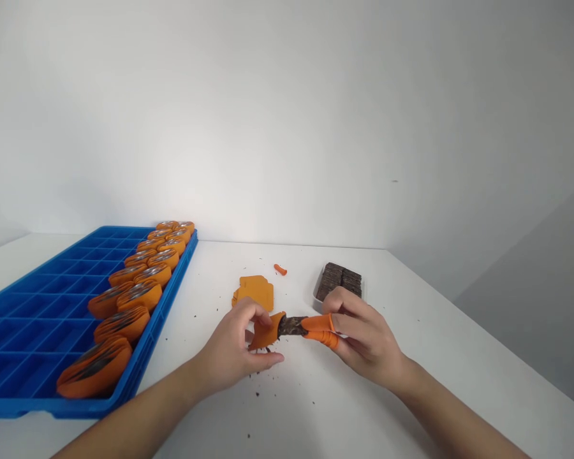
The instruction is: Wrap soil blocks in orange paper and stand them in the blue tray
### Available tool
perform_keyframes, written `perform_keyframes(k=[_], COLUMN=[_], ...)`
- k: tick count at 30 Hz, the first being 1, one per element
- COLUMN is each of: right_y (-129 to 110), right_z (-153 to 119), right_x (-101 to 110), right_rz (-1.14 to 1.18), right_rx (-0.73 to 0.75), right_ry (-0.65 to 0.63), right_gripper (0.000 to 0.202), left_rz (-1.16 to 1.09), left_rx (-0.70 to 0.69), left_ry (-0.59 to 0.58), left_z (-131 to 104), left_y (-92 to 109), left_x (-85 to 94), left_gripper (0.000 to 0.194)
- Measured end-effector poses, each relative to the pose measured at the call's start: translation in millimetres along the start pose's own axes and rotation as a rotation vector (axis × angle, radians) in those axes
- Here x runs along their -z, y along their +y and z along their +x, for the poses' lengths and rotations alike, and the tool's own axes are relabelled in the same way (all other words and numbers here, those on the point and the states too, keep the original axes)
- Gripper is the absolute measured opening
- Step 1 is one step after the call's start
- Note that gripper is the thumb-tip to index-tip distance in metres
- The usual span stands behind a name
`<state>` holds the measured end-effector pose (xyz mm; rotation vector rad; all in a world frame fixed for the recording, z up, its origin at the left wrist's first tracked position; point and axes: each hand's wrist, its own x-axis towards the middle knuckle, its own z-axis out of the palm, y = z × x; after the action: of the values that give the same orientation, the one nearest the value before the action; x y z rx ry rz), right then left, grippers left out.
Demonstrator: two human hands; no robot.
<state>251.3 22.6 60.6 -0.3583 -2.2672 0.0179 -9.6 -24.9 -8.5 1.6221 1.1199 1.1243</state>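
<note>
My left hand (242, 344) holds a small orange paper sleeve (266, 333) between thumb and fingers, its open end facing right. A dark brown, flaky strip (293, 326) sticks out of that end, and how far it reaches inside is hidden. On the strip's right end, my right hand (358, 335) is closed in a pinch, with orange finger cots over the thumb and a finger. Just beyond my left hand lie flat orange paper pieces (258, 292). A white container (318, 302) behind my right hand holds stacks of similar dark strips (337, 280).
On the left stands a blue divided tray (167, 325), its right-hand columns filled with orange-wrapped bundles (138, 293). A loose orange finger cot (280, 269) lies near the back of the white table (363, 408). Dark crumbs are scattered around my hands.
</note>
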Motion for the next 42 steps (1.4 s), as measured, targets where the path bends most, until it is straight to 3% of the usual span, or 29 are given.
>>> perform_keyframes(k=[7,21,33,42], right_y=[-2,-1,-2,4], right_z=[2,-1,-1,-8], right_x=[0,1,-4,-19], right_rz=[0.041,-0.006,-0.023,0.039], right_rx=[-0.01,0.021,-0.001,-0.119], right_ry=[-0.005,-0.021,0.027,0.057], right_gripper=[0.016,0.018,0.009,0.023], left_rz=[0.095,0.289,0.118,0.159], left_rx=[-0.048,-0.208,-0.065,-0.063], left_ry=[0.01,-0.099,-0.125,-0.157], left_z=[-1,-1,-5,-5], left_y=[6,5,6,16], left_x=[1.7,9.5,5.2,5.6], left_gripper=[0.042,0.041,0.019,0.024])
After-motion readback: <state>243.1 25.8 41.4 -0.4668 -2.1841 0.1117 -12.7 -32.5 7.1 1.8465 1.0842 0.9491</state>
